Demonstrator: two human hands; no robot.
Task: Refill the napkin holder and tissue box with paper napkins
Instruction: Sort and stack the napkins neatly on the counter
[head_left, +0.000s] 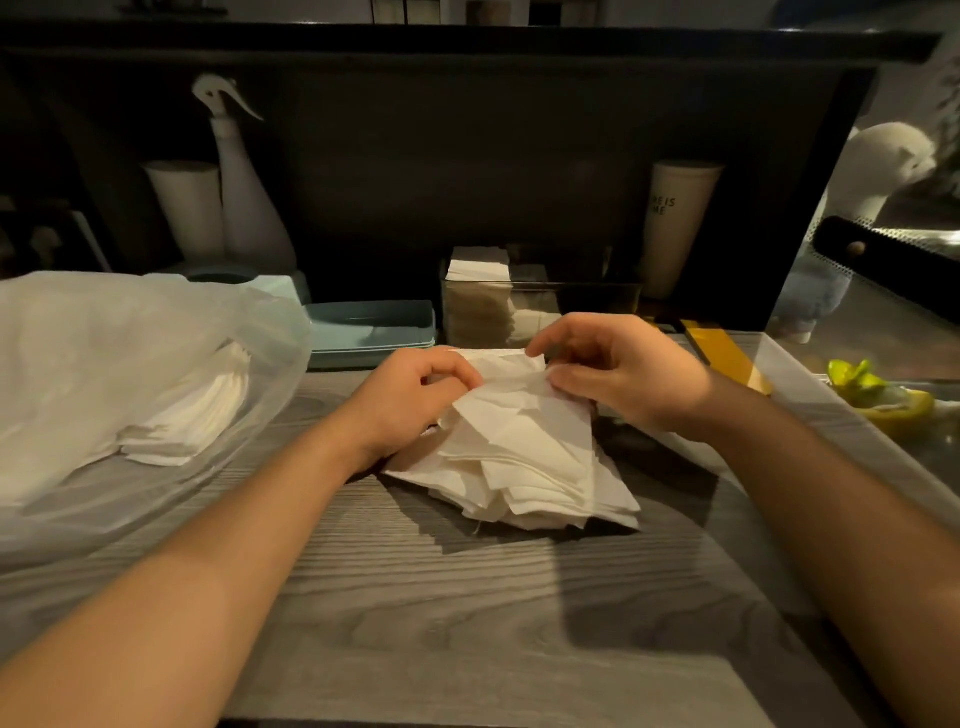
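Head view: a loose napkin stack (524, 457) on the worktop (467, 623) is pinched at its far edge by both hands, left hand (410, 395) and right hand (623, 374); the clear napkin holder (540, 306) is seen directly beyond, nearer the right hand.

Two hands (410, 400) (628, 371), one loose pile of napkins (530, 457), one plastic bag of napkins (130, 364), one clear napkin holder (540, 312), one teal box (371, 332), one spray bottle (244, 182) and two pale cups (189, 208) (675, 223) were counted.
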